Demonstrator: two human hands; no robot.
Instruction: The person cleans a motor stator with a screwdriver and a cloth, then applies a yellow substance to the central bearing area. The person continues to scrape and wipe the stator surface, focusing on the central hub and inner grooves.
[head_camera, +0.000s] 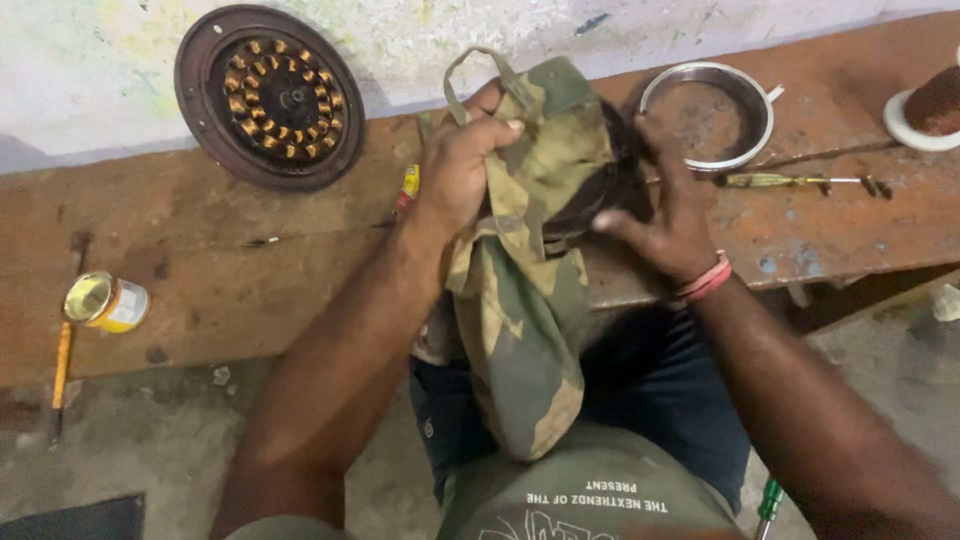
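**Camouflage bag held between both hands, long axis hanging down**

The camouflage cloth bag (525, 280) is held over the table (200, 260) edge, hanging toward the lap. Its upper part is clamped in the left hand (462, 165). The right hand (665, 215) is pressed against the bag's dark opening, fingers spread, just to its right.

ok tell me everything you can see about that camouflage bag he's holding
The camouflage bag is soft cloth in green, tan and brown patches, with a webbing loop handle sticking up at its top. It hangs limp and creased from the bench edge down over the person's lap. The left hand grips its upper part in a fist; the right hand presses against its dark open mouth. What is inside cannot be seen.
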